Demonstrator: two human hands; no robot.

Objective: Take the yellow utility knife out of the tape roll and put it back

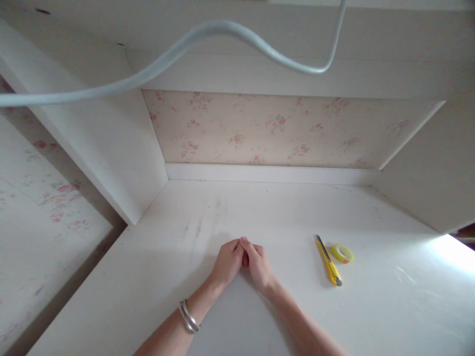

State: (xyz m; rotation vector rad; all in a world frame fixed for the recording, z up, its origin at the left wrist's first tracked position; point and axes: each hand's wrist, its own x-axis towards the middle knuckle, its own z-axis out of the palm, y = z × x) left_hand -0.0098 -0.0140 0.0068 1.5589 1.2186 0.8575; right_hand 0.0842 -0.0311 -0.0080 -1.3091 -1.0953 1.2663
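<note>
My left hand [227, 263] and my right hand [259, 264] rest together on the white desk [159, 277], closed and touching each other at the fingers. No object shows between them, though the insides of both hands are hidden. Silver bangles circle my left wrist. To the right of my right hand lies a yellow box cutter [328, 261], its metal tip pointing toward the back. Just beside it, on its right, a roll of yellow tape [342, 253] lies flat.
A white cable [222, 25] hangs across the upper view. White side panels [107, 143] stand at left and right, with floral wallpaper [237, 128] behind a low back strip [274, 173]. Bright light falls on the desk's right edge.
</note>
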